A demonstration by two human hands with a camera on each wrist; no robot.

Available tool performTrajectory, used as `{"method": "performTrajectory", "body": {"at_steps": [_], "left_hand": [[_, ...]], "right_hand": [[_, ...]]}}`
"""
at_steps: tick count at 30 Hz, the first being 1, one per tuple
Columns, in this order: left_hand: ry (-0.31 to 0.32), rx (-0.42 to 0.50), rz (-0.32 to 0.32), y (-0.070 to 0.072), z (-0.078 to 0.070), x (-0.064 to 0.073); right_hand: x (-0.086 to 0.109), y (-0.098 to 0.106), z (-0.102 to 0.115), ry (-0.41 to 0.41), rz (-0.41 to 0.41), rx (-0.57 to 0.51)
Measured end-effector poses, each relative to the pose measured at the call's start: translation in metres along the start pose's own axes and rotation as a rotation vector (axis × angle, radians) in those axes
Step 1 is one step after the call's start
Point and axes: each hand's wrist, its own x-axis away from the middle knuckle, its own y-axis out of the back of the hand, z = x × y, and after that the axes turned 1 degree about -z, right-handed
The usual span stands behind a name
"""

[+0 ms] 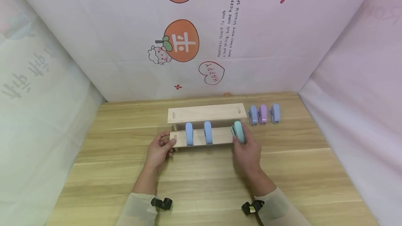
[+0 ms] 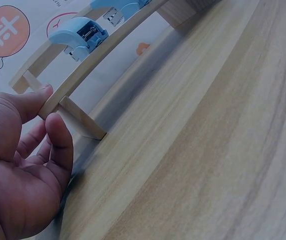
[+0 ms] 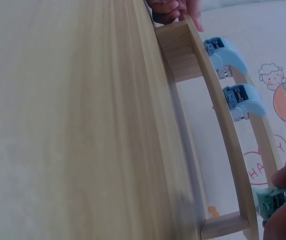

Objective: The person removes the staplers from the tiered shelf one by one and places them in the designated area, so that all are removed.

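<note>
A two-step wooden rack [image 1: 221, 136] stands on the table. My left hand [image 1: 158, 152] pinches the left end of its lower step, thumb on top and fingers curled below the edge, as the left wrist view shows. At the right end of that step, my right hand [image 1: 248, 152] grips a mint-green stapler [image 1: 239, 132] between thumb and fingers. Two blue staplers sit upright on the same step, one blue stapler [image 1: 189, 134] near the left end and another blue stapler [image 1: 208, 133] nearer the middle. In the right wrist view the green stapler [image 3: 273, 201] is partly covered by fingers.
Right of the rack, a blue stapler [image 1: 253, 115], a purple stapler [image 1: 262, 114] and a second blue stapler [image 1: 275, 113] stand on the wooden table [image 1: 201, 180]. The rack's upper step [image 1: 207, 113] is bare. Printed white cloth [image 1: 251, 69] hangs behind and at both sides.
</note>
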Motion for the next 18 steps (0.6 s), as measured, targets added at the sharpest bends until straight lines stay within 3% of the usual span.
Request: {"method": "performTrajectory", "body": {"at_steps": [18], "left_hand": [[-0.013, 0.005, 0.007, 0.002, 0.003, 0.0]], "right_hand": [[-0.004, 0.01, -0.012, -0.017, -0.036, -0.006]]}}
